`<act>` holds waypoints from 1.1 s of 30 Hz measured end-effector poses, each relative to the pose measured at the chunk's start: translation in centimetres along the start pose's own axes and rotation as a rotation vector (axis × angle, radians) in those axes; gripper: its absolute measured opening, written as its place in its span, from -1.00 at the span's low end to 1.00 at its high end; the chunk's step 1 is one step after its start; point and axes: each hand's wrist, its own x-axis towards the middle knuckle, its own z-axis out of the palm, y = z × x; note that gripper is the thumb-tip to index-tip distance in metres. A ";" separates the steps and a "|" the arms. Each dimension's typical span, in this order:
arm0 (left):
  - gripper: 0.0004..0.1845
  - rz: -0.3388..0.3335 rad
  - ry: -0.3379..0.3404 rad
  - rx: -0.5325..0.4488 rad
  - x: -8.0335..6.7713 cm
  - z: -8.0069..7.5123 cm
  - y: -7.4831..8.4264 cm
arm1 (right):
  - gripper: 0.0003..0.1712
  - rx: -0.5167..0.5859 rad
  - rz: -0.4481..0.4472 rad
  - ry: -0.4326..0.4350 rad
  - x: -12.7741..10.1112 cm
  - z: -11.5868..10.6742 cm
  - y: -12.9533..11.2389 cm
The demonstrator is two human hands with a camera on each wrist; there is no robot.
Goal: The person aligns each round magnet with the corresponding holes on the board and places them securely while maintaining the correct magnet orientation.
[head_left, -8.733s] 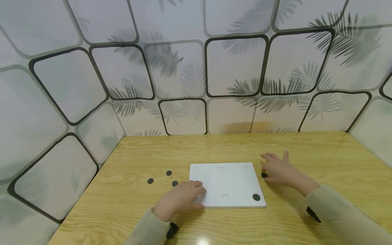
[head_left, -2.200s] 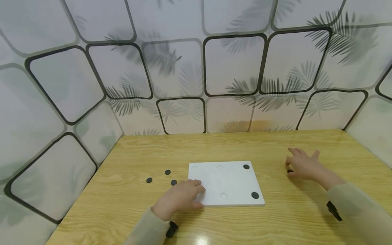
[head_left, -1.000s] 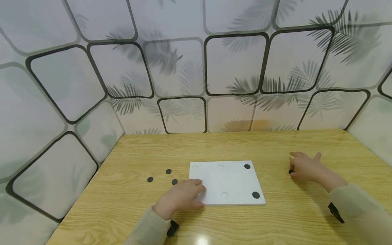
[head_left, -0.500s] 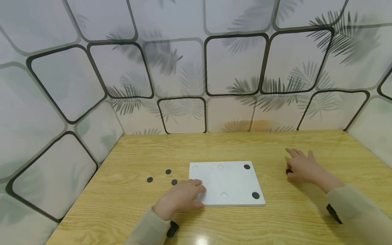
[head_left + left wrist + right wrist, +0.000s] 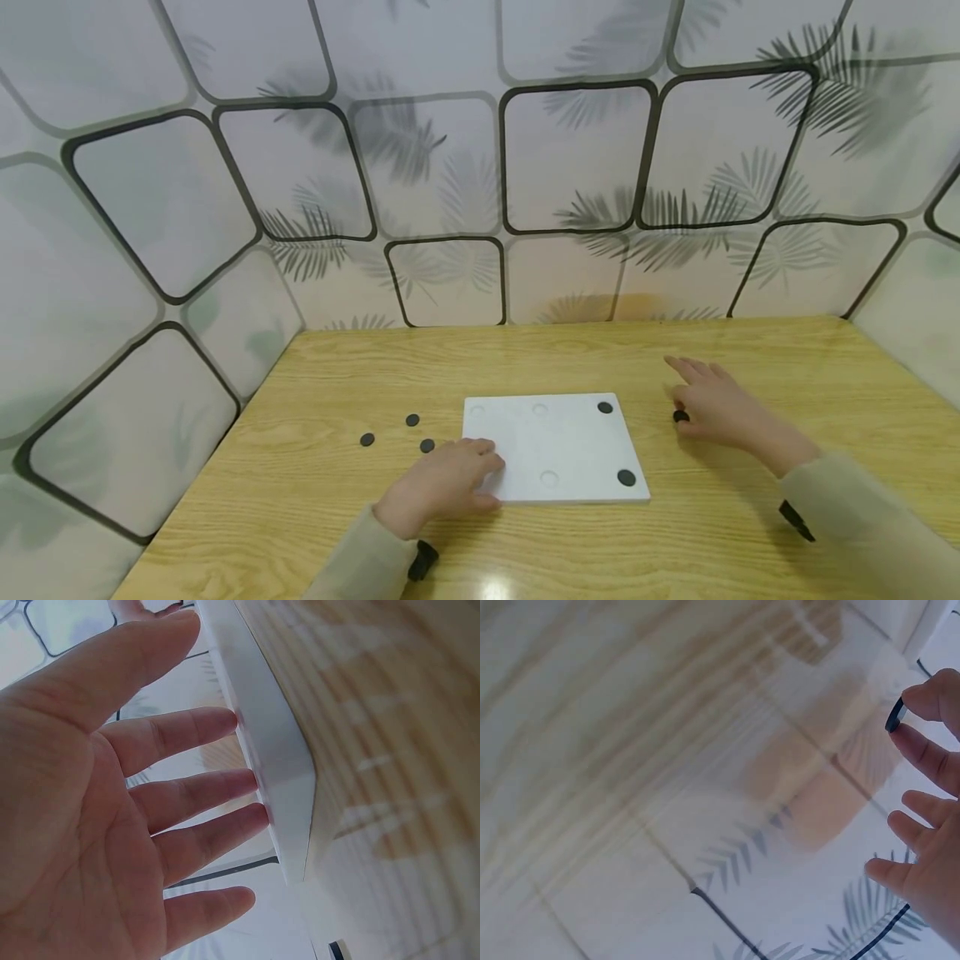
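Note:
A white board (image 5: 558,446) with shallow round recesses lies on the table. Black discs fill two of its right-hand recesses, the far disc (image 5: 605,407) and the near disc (image 5: 626,477). My left hand (image 5: 447,482) rests on the board's left end; in the left wrist view its straight fingers (image 5: 202,791) touch the board's edge. To the right of the board, my right hand (image 5: 716,408) pinches a black disc (image 5: 680,416) between thumb and index finger, the other fingers spread. In the right wrist view that disc (image 5: 895,715) stands on edge between the fingertips.
Left of the board, three loose black discs lie on the wooden table (image 5: 322,517): one disc (image 5: 367,439), another disc (image 5: 412,420), and a third disc (image 5: 427,446) close to my left hand. A patterned wall (image 5: 450,183) closes off the back and left side.
Since the oldest frame, a disc has come to sit in the board's far right recess. Over the last half second my right hand has moved left toward the board, holding another disc. My left hand stays put.

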 end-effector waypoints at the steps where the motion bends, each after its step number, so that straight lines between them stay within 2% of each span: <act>1: -0.55 0.000 0.001 -0.001 0.0 0.0 0.0 | -0.74 -0.001 -0.005 0.004 0.2 -0.1 -0.2; 18: -0.56 -0.015 -0.005 -0.018 -0.2 -0.2 0.1 | -0.74 0.030 -0.062 0.004 3.8 -0.1 -4.4; 23: -0.56 -0.013 -0.005 -0.016 -0.1 -0.2 0.1 | -0.75 0.070 -0.061 -0.023 4.5 -0.1 -5.2; 33: -0.54 -0.016 -0.001 -0.004 0.0 -0.1 0.1 | -0.70 0.074 -0.096 -0.018 5.3 0.1 -6.2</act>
